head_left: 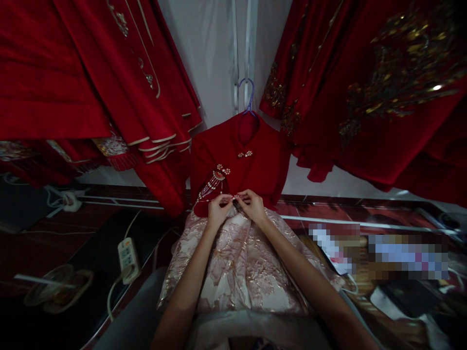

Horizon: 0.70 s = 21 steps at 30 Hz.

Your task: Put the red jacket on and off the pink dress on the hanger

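A small red jacket (255, 160) hangs on a purple hanger (249, 95) against a white wall, above a pale pink brocade skirt (239, 265). A pearl tassel ornament (215, 182) and a pearl clasp (245, 154) decorate its front. My left hand (218, 210) and my right hand (251, 205) are both pinched at the jacket's lower front edge, fingertips nearly touching around a small pearl fastening (235, 198). The fingers are curled closed on it.
Large red embroidered garments hang at left (109, 87) and right (365, 87). A white power strip (127, 257) with its cable lies on the dark floor at left, near a clear round object (58, 289). Blurred packages (379, 253) lie at right.
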Each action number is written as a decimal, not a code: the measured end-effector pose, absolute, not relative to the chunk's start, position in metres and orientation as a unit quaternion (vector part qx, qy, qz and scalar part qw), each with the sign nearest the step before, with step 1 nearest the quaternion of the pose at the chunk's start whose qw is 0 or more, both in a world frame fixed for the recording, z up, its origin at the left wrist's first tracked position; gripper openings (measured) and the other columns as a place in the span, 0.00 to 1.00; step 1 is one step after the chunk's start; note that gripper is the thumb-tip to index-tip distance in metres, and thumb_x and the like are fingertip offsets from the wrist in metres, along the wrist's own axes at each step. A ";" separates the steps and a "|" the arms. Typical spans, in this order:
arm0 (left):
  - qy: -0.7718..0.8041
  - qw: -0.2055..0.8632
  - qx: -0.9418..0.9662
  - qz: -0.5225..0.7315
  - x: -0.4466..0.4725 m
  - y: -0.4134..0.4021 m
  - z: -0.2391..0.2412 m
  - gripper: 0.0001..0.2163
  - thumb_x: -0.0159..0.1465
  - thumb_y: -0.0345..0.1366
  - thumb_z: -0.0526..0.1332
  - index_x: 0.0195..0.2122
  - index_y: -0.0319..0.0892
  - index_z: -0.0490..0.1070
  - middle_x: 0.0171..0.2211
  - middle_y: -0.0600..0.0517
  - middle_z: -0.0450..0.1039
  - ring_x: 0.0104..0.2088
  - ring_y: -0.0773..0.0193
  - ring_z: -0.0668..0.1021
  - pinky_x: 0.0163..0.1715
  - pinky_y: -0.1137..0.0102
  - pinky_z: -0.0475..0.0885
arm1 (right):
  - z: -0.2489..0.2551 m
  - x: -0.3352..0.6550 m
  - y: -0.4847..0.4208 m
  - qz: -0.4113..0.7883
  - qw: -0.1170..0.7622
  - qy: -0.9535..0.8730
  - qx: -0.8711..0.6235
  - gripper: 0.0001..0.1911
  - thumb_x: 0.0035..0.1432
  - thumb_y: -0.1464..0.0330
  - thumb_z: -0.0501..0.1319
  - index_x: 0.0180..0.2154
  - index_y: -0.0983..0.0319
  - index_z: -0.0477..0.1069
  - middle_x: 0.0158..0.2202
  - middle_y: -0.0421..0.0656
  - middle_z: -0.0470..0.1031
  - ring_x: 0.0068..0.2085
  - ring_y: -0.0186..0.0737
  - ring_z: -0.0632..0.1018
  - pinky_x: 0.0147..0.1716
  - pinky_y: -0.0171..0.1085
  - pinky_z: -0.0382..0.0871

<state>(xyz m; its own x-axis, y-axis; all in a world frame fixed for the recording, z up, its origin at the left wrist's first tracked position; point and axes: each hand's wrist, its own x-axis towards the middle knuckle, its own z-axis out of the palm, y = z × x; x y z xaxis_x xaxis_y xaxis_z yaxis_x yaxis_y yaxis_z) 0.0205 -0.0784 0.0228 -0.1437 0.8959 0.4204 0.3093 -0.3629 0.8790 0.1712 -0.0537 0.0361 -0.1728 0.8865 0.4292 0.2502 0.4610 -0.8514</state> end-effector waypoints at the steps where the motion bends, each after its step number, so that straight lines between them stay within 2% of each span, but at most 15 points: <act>1: 0.505 0.239 0.601 0.571 0.021 -0.079 0.023 0.07 0.57 0.33 0.61 0.37 0.41 0.72 0.35 0.49 0.76 0.33 0.66 0.77 0.37 0.68 0.73 | 0.038 0.175 -0.051 0.322 0.478 -0.708 -0.409 0.11 0.56 0.61 0.59 0.38 0.61 0.72 0.34 0.43 0.76 0.31 0.35 0.77 0.30 0.33 0.74; 4: 0.537 0.133 0.556 0.620 0.023 -0.083 0.020 0.11 0.57 0.31 0.59 0.42 0.41 0.68 0.40 0.48 0.72 0.36 0.66 0.75 0.37 0.69 0.72 | 0.049 0.190 -0.043 0.297 0.455 -0.727 -0.420 0.11 0.57 0.61 0.58 0.38 0.60 0.73 0.34 0.43 0.77 0.29 0.33 0.76 0.28 0.32 0.72; 8: 0.565 0.043 0.515 0.643 0.023 -0.089 0.021 0.10 0.58 0.30 0.58 0.42 0.42 0.65 0.40 0.48 0.69 0.37 0.65 0.73 0.39 0.67 0.70 | 0.064 0.206 -0.038 0.268 0.504 -0.688 -0.449 0.13 0.59 0.60 0.55 0.39 0.61 0.72 0.33 0.44 0.76 0.28 0.34 0.74 0.26 0.32 0.70; 12: 0.565 0.037 0.558 0.607 0.026 -0.091 0.025 0.07 0.59 0.32 0.58 0.39 0.42 0.67 0.37 0.48 0.69 0.36 0.64 0.72 0.39 0.67 0.69 | 0.069 0.204 -0.040 0.271 0.517 -0.672 -0.455 0.13 0.59 0.60 0.55 0.40 0.61 0.70 0.30 0.43 0.74 0.27 0.34 0.74 0.27 0.32 0.69; 15: 0.566 0.037 0.596 0.569 0.028 -0.091 0.026 0.06 0.59 0.34 0.60 0.38 0.43 0.69 0.37 0.49 0.69 0.39 0.62 0.71 0.40 0.66 0.68 | 0.062 0.194 -0.042 0.282 0.496 -0.683 -0.456 0.11 0.57 0.61 0.57 0.38 0.61 0.69 0.28 0.41 0.74 0.27 0.34 0.74 0.27 0.32 0.69; 21: 0.557 0.065 0.625 0.542 0.027 -0.091 0.024 0.07 0.61 0.39 0.60 0.38 0.44 0.72 0.36 0.49 0.72 0.38 0.62 0.72 0.41 0.65 0.69 | 0.039 0.178 -0.044 0.346 0.455 -0.702 -0.425 0.11 0.52 0.64 0.61 0.38 0.61 0.68 0.31 0.42 0.75 0.33 0.35 0.76 0.36 0.36 0.73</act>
